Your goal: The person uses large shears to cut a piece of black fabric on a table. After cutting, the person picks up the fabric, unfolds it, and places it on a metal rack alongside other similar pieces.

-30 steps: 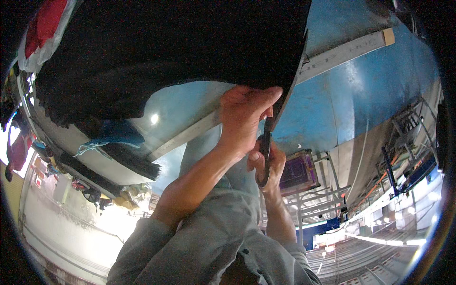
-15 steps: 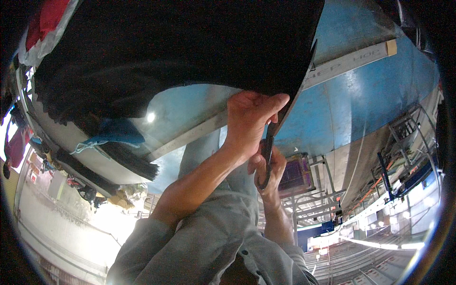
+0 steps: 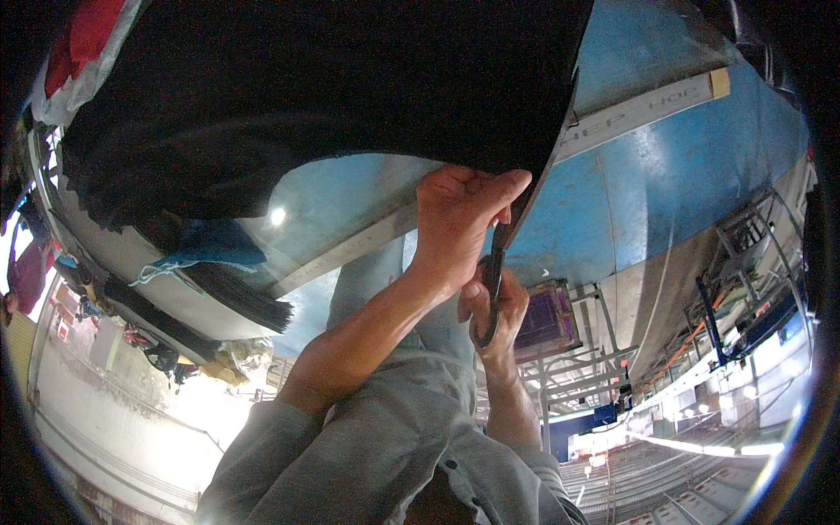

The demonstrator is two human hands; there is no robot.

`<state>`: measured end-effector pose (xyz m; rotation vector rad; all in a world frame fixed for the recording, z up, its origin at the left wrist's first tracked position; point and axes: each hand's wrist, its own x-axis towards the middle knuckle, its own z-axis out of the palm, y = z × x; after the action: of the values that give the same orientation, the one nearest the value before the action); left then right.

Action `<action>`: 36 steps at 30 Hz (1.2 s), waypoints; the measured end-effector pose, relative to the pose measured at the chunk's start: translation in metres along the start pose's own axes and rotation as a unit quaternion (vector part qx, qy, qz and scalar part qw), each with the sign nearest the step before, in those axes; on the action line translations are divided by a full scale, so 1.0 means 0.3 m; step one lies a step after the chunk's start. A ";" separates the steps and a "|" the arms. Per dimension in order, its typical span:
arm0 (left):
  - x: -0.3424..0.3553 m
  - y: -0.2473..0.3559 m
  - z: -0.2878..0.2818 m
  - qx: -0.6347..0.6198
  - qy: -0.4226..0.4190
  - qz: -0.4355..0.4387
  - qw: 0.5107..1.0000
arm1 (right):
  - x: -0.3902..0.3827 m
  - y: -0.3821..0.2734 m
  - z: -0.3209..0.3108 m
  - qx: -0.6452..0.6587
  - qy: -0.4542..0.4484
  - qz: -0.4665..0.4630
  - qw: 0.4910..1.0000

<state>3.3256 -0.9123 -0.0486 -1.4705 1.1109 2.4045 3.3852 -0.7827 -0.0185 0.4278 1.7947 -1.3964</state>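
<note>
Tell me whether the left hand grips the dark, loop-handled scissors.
No, the right hand grips the scissors by their handle, while the left hand holds the lower edge of the black fabric sheet.

A broad sheet of matte black cloth [image 3: 332, 96] is spread over a blue-surfaced bench [image 3: 630, 201]. The cloth is pinched near its lower right corner between thumb and fingers of the left hand [image 3: 457, 214]. A pair of dark, long-bladed metal scissors [image 3: 492, 293] is gripped by its handle in the right hand [image 3: 509, 306], just below. At left, a thin light-blue cord [image 3: 171, 266] is draped over a dark-blue fabric piece [image 3: 226, 243]; at right, a pale flat bar with a tan end [image 3: 643, 114] is laid across the bench.
</note>
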 end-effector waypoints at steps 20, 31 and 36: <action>0.002 -0.017 -0.018 -0.058 -0.020 -0.016 0.998 | -0.009 0.005 -0.031 0.081 -0.017 0.057 0.995; -0.001 -0.006 -0.003 -0.044 -0.004 -0.005 0.999 | 0.020 -0.011 -0.042 0.071 -0.018 0.046 0.996; -0.004 -0.010 0.013 -0.055 0.029 -0.008 0.998 | 0.028 -0.016 -0.044 0.057 -0.004 0.037 0.998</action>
<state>3.3247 -0.9075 -0.0482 -1.5843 0.9879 2.4633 3.3716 -0.7738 -0.0209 0.5410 1.6810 -1.4509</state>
